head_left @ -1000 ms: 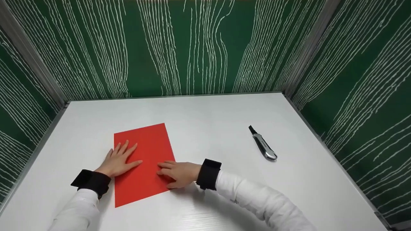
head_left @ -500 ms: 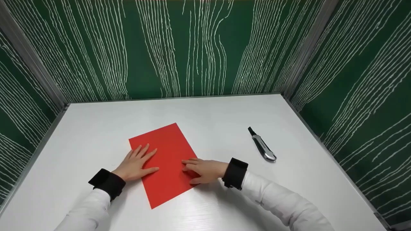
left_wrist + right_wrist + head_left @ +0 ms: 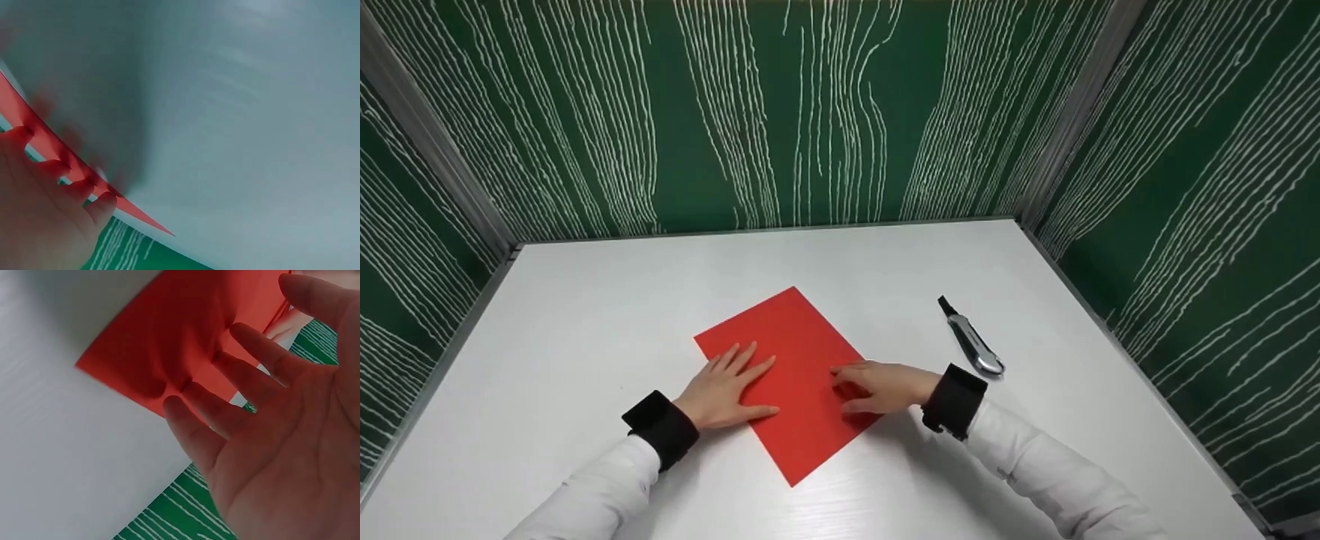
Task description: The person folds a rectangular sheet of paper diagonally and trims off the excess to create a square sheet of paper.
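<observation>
A sheet of red paper (image 3: 801,352) lies flat and turned at an angle on the white table (image 3: 585,315) in the head view. Spread fingers of my left hand (image 3: 724,394) rest on the paper's left side, its wrist off the sheet. On the opposite side, my right hand (image 3: 889,386) lies over the right edge, its fingers reaching inward. The right wrist view has these fingertips at the red paper (image 3: 185,343), slightly bent and spread, with nothing gripped. Seen edge-on in the left wrist view, the paper (image 3: 132,211) runs past the left fingertips.
A grey and black utility knife (image 3: 976,343) lies on the table to the right, just beyond the black band (image 3: 955,401) on the right wrist. Green panels (image 3: 697,112) with white wavy lines stand behind the table and at both sides.
The red paper has slid to the right and turned clockwise under both hands, which have moved right with it. The utility knife has stayed in place.
</observation>
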The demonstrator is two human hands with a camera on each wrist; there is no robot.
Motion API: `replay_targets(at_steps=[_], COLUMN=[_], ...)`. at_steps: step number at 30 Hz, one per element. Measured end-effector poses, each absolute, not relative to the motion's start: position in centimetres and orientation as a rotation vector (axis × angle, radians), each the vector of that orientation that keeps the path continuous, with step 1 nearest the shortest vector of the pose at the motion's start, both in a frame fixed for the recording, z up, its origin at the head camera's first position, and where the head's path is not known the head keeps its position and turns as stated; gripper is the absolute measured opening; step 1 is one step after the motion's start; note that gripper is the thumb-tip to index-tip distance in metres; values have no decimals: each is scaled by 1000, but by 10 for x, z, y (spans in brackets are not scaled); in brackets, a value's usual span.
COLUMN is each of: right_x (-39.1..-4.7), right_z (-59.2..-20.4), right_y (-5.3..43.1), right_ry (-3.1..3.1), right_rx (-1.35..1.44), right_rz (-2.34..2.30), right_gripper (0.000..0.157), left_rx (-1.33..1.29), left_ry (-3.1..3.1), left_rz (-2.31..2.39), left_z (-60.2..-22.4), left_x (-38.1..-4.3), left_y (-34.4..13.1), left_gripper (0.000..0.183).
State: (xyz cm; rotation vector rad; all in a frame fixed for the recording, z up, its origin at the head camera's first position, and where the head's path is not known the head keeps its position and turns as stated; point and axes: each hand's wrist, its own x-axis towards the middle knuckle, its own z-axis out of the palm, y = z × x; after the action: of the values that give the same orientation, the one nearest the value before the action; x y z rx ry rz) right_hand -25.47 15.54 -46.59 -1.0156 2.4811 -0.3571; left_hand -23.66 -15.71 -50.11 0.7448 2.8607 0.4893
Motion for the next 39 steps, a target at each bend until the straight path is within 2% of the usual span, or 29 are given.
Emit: replay_targets(at_steps=[11, 20, 28, 39], right_x=[-240, -225, -224, -224], right_z=[-466, -475, -485, -490], right_y=[162, 148, 146, 146], right_ry=[2568, 2620, 2654, 2682], right_rx=[-728, -634, -648, -669], right_rz=[-275, -235, -222, -212], right_gripper=[81, 101, 112, 115], left_rx=[676, 650, 689, 786], left_ry=[2947, 2962, 2937, 2884], left_rz=[454, 405, 424, 365], left_z=[-502, -501, -499, -502], left_x=[-236, -240, -231, -214], left_y=[-127, -116, -113, -104], left_gripper=[85, 83, 82, 97])
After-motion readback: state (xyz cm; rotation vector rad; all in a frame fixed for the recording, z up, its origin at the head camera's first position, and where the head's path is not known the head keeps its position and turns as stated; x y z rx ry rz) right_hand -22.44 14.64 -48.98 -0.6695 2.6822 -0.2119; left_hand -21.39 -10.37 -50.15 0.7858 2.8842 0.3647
